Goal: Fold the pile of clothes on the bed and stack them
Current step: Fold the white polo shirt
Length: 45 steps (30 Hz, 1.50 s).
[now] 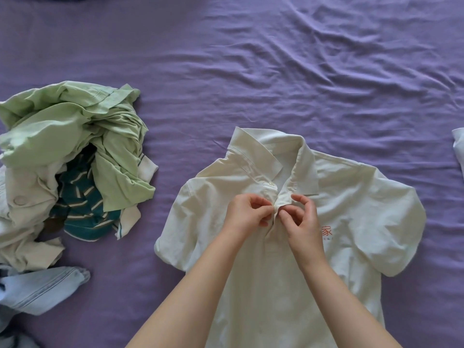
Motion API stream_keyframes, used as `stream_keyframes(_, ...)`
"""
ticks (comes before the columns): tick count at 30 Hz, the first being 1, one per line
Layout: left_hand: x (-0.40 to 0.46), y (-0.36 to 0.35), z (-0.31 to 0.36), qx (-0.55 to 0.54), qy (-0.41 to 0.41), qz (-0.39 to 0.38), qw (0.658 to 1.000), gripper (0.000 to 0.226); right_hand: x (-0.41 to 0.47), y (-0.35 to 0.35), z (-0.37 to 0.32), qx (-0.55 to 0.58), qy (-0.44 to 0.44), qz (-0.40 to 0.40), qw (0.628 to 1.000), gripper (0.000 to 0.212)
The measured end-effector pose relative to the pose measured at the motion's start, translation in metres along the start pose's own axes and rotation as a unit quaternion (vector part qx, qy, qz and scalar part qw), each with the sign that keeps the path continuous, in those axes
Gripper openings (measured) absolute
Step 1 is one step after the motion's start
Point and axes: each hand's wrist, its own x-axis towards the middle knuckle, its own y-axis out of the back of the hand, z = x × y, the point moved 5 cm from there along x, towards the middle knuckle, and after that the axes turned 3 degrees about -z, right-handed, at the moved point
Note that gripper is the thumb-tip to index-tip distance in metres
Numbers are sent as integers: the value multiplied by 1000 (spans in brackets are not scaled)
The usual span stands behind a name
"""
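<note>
- A cream polo shirt (pixel 356 222) lies front-up on the bed (pixel 276 71), low and right of centre, its collar pointing to 12 o'clock and the hem running out of view at 6 o'clock.
- Both hands meet at the button placket just below the collar: the left hand (pixel 244 213) pinches the placket's left edge, the right hand (pixel 300 217) pinches the right edge, fingers curled on the cloth.
- The shirt is soft knit, lightly creased, with short sleeves spread to 9 and 3 o'clock and a small red printed logo (pixel 326 232) partly hidden by the right hand.
- At 9 o'clock, well apart from the shirt, sits a rumpled pile of clothes (pixel 75 159): pale green cloth on top, teal striped knit and off-white pieces beneath.
- Pale blue denim (pixel 42 287) lies at 8 o'clock, below the pile.
- A white cloth edge (pixel 458 149) shows at 3 o'clock.
- The purple bedsheet is wrinkled, most heavily toward 1 o'clock.
</note>
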Motion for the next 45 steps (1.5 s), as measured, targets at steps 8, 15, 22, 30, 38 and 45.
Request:
stream_keyframes(8,0,-3,0,-39,18,-30,999,11,10,1,2,-24,-9,3,1000,42)
stream_keyframes(15,3,-5,-3,129,-87,-29,987,19,26,-1,-15,-142,7,-53,988,48)
stream_keyframes(22,5,0,-3,114,-87,-7,990,20,42,0,-30,-240,34,-135,961,35)
stream_keyframes(30,9,-7,-10,74,-40,6,996,8,51,-6,-45,-255,73,-154,952,22)
stream_keyframes(38,13,2,-5,8,-4,-41,999,8,28,-2,-33,-319,189,-164,914,26)
stream_keyframes(45,14,1,-4,-9,21,-65,998,10,40,2,-37,-305,176,-171,920,10)
